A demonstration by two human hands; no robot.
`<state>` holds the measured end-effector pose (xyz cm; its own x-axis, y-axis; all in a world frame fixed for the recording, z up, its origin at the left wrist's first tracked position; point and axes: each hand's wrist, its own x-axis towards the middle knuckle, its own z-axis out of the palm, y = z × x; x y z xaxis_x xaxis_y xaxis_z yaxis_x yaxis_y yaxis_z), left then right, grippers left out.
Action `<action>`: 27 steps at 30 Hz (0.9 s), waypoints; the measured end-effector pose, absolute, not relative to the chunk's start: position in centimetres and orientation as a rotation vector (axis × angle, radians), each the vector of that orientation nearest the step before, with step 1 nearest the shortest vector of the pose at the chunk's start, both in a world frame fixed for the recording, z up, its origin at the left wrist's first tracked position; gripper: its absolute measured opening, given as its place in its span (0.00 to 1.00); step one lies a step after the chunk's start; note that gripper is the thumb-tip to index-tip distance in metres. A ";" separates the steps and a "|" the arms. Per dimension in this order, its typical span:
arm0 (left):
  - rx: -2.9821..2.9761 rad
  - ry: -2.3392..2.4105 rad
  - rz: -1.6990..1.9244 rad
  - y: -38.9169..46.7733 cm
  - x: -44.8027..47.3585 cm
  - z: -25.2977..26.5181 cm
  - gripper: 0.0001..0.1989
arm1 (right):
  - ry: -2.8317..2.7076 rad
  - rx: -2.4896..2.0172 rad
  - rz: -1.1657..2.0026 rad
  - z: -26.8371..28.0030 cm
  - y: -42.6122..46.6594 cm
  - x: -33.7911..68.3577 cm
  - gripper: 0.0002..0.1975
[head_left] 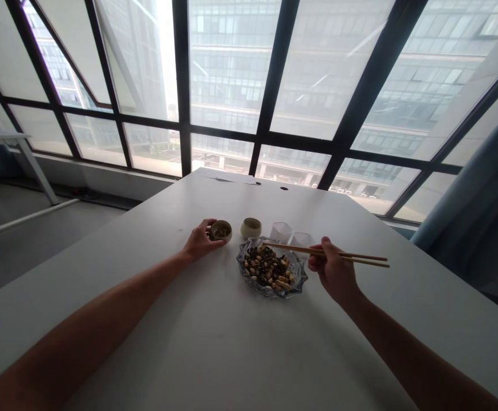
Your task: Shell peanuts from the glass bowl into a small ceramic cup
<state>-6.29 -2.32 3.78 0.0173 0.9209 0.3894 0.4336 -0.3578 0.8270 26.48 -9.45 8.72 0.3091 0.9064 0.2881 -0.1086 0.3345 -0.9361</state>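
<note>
My left hand (pixel 201 241) is closed round the side of a small cup (pixel 227 237), tilted toward me, with some nuts or seeds inside. In my right hand (pixel 334 269) is a pair of wooden chopsticks (pixel 366 259), their tips pointing left over the far rim of a glass bowl (pixel 294 291). That bowl has a jagged, petal-like edge and holds a heap of mixed nuts (pixel 268 268) and dark seeds. A second small cup (pixel 251 229) stands upright just behind the bowl, right of the held cup.
Two clear plastic cups (pixel 281 231) stand behind the bowl on the white table (pixel 214 342). Papers (pixel 227 176) lie at the table's far end, by the windows. A blue-grey curtain (pixel 466 188) hangs at right. Another white table (pixel 0 136) stands at far left.
</note>
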 end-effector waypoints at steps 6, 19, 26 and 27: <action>1.822 1.312 1.400 -2.2 -6.3 3.5 0.35 | -0.949 -0.963 0.915 7.9 -8.7 27.3 0.23; 1.832 1.278 1.405 -2.2 -6.2 3.6 0.35 | -1.539 -0.816 0.701 12.6 -7.0 17.2 0.29; 1.810 1.291 1.409 -1.8 -6.2 3.3 0.36 | -1.486 -0.915 0.709 13.1 -6.9 20.0 0.32; 1.799 1.296 1.404 -1.7 -6.2 3.2 0.36 | -1.478 -0.923 0.679 13.4 -7.6 21.1 0.32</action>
